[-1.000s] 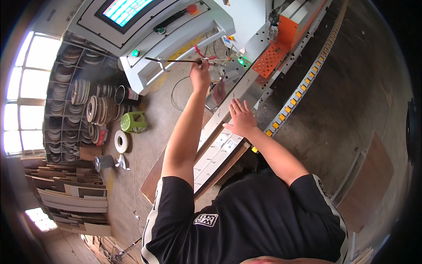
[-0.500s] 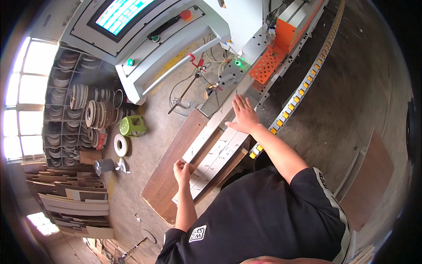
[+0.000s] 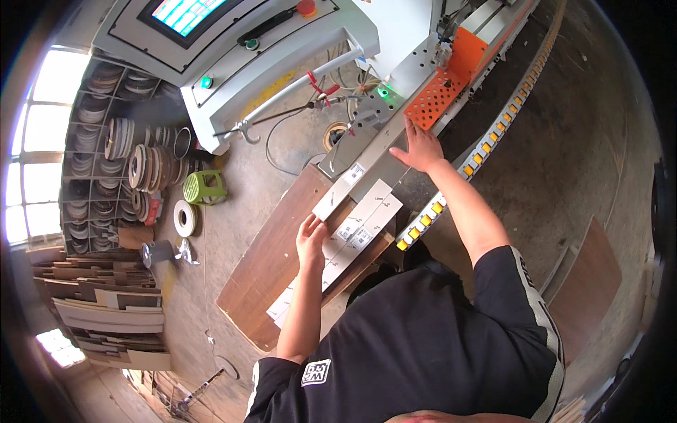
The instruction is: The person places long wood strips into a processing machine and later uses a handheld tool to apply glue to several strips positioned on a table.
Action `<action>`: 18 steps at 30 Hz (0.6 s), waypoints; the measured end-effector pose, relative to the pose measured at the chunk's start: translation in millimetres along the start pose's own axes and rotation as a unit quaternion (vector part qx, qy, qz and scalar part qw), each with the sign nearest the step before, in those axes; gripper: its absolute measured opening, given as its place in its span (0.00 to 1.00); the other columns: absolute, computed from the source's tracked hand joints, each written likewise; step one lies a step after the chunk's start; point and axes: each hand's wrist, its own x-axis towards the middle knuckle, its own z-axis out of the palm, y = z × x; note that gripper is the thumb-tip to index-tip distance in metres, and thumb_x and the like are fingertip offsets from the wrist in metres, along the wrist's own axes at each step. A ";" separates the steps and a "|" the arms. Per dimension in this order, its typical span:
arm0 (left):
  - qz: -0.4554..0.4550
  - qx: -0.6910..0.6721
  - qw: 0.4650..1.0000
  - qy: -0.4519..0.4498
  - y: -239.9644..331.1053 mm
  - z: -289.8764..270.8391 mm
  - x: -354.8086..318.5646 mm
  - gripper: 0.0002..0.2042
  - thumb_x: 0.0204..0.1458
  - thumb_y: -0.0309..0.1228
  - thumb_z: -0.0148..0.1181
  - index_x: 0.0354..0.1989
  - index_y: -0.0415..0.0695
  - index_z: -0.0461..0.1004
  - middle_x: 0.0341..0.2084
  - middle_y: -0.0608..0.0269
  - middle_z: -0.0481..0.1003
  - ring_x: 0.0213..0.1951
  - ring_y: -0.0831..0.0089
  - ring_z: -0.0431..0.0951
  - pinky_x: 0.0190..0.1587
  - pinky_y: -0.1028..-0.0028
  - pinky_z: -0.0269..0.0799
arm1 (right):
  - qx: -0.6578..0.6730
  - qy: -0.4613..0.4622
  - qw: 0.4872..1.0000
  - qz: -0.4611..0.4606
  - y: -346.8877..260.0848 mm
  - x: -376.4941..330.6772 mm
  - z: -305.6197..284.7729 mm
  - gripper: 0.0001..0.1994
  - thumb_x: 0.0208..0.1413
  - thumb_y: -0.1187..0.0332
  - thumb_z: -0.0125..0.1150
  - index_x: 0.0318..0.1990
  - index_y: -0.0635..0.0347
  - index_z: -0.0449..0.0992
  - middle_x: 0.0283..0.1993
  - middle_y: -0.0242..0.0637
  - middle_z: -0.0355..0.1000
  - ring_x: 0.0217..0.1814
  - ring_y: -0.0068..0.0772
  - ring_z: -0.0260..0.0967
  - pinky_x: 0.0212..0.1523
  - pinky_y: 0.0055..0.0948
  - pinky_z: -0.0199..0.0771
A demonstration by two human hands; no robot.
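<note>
While flat and spread, right hand (image 3: 422,149) fingers on grey panel (image 3: 367,159), left hand (image 3: 311,240) fingers loosely open on white strips (image 3: 361,224)

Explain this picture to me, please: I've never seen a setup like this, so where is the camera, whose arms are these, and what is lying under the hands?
The camera sits on a person's head and looks down through a fisheye lens, so straight edges bend near the rim. Both arms are that person's own. The left hand rests on a stack of white panels lying on a brown board. The right hand lies flat on a long grey panel at the machine's orange guard. Neither hand grips anything. A yellow-studded track runs beside it. Upper left is a control console with a screen; beyond it, shelves of tape rolls and a green stool.
</note>
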 end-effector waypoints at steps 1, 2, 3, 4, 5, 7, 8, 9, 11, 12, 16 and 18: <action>-0.006 -0.017 1.000 -0.015 1.7 7.7 1.3 0.26 0.59 0.22 0.63 0.67 0.35 0.67 0.58 0.51 0.75 0.55 0.64 0.78 0.60 0.67 0.76 | -0.008 -0.005 1.000 0.018 -0.1 5.2 -4.1 0.53 0.61 0.36 0.56 0.78 0.72 0.42 0.82 0.58 0.42 0.85 0.56 0.38 0.82 0.49 0.37; -0.014 -0.032 0.999 -0.029 3.5 14.7 3.2 0.27 0.59 0.22 0.63 0.67 0.36 0.66 0.59 0.50 0.75 0.56 0.63 0.78 0.61 0.67 0.75 | -0.015 -0.012 0.999 0.038 -1.2 7.5 -5.8 0.53 0.62 0.36 0.55 0.78 0.71 0.42 0.82 0.58 0.43 0.85 0.56 0.39 0.82 0.49 0.38; -0.012 -0.053 0.997 -0.048 0.9 17.7 6.7 0.28 0.58 0.21 0.63 0.69 0.38 0.65 0.59 0.50 0.74 0.57 0.62 0.77 0.62 0.66 0.74 | -0.007 0.005 0.999 0.034 -5.6 7.0 -3.1 0.50 0.63 0.36 0.53 0.77 0.71 0.47 0.81 0.58 0.45 0.84 0.55 0.39 0.82 0.50 0.38; -0.002 -0.056 0.996 -0.074 -3.1 19.8 15.2 0.29 0.59 0.21 0.63 0.69 0.38 0.64 0.61 0.49 0.73 0.59 0.62 0.76 0.63 0.66 0.73 | -0.029 0.016 0.999 0.020 -12.1 3.1 1.3 0.50 0.63 0.36 0.52 0.76 0.72 0.49 0.81 0.59 0.45 0.85 0.55 0.39 0.82 0.50 0.37; 0.005 -0.057 0.994 -0.088 -1.9 27.8 13.9 0.28 0.59 0.21 0.63 0.69 0.38 0.64 0.62 0.49 0.73 0.60 0.62 0.76 0.63 0.66 0.72 | -0.052 0.023 0.998 0.006 -21.4 -3.1 6.9 0.49 0.64 0.35 0.52 0.76 0.72 0.51 0.81 0.59 0.44 0.85 0.54 0.38 0.82 0.50 0.37; 0.041 -0.025 0.992 -0.120 -1.1 37.6 13.8 0.27 0.60 0.22 0.62 0.69 0.38 0.64 0.64 0.51 0.72 0.62 0.63 0.75 0.64 0.66 0.71 | -0.059 0.005 0.998 -0.022 -46.4 -18.7 20.0 0.48 0.64 0.35 0.50 0.75 0.73 0.55 0.82 0.60 0.42 0.86 0.52 0.35 0.83 0.49 0.32; 0.070 0.009 0.988 -0.137 -3.7 37.7 14.4 0.26 0.61 0.22 0.62 0.69 0.38 0.65 0.65 0.52 0.71 0.62 0.64 0.74 0.65 0.66 0.70 | -0.040 -0.006 0.998 -0.044 -61.0 -28.9 31.6 0.49 0.64 0.35 0.49 0.76 0.73 0.52 0.83 0.60 0.40 0.87 0.51 0.32 0.83 0.48 0.29; 0.072 0.026 0.988 -0.135 1.4 41.0 7.2 0.24 0.62 0.22 0.61 0.67 0.37 0.66 0.64 0.55 0.73 0.62 0.66 0.74 0.65 0.66 0.69 | -0.039 -0.034 0.997 -0.059 -80.6 -41.3 33.2 0.49 0.64 0.35 0.49 0.76 0.73 0.52 0.83 0.60 0.40 0.87 0.51 0.32 0.83 0.47 0.28; 0.110 0.079 0.980 -0.143 -8.6 24.7 -0.9 0.22 0.63 0.23 0.61 0.65 0.37 0.67 0.62 0.55 0.74 0.61 0.66 0.75 0.64 0.67 0.70 | -0.038 -0.076 0.993 -0.086 -119.5 -64.4 30.5 0.50 0.64 0.35 0.50 0.76 0.73 0.51 0.83 0.60 0.39 0.87 0.51 0.31 0.83 0.47 0.28; 0.130 0.109 0.974 -0.150 -9.8 18.0 -4.9 0.22 0.63 0.24 0.61 0.65 0.37 0.68 0.61 0.56 0.74 0.60 0.67 0.75 0.63 0.67 0.70 | -0.038 -0.090 0.991 -0.093 -133.5 -72.7 31.1 0.50 0.63 0.35 0.51 0.76 0.73 0.50 0.83 0.59 0.39 0.87 0.51 0.31 0.84 0.47 0.27; 0.181 0.251 0.948 -0.078 -8.6 -21.4 -47.9 0.16 0.64 0.25 0.60 0.60 0.38 0.72 0.54 0.58 0.79 0.54 0.70 0.79 0.58 0.69 0.74 | -0.074 -0.087 0.990 -0.077 -141.7 -73.8 37.4 0.52 0.62 0.35 0.52 0.77 0.73 0.48 0.83 0.59 0.37 0.87 0.50 0.30 0.84 0.47 0.27; 0.166 0.267 0.949 -0.020 -11.3 -47.0 -71.5 0.14 0.64 0.25 0.59 0.58 0.39 0.74 0.51 0.59 0.81 0.52 0.70 0.80 0.56 0.69 0.75 | -0.088 -0.089 0.989 -0.074 -130.3 -64.7 31.8 0.53 0.61 0.33 0.52 0.77 0.73 0.46 0.84 0.58 0.37 0.87 0.49 0.30 0.84 0.46 0.28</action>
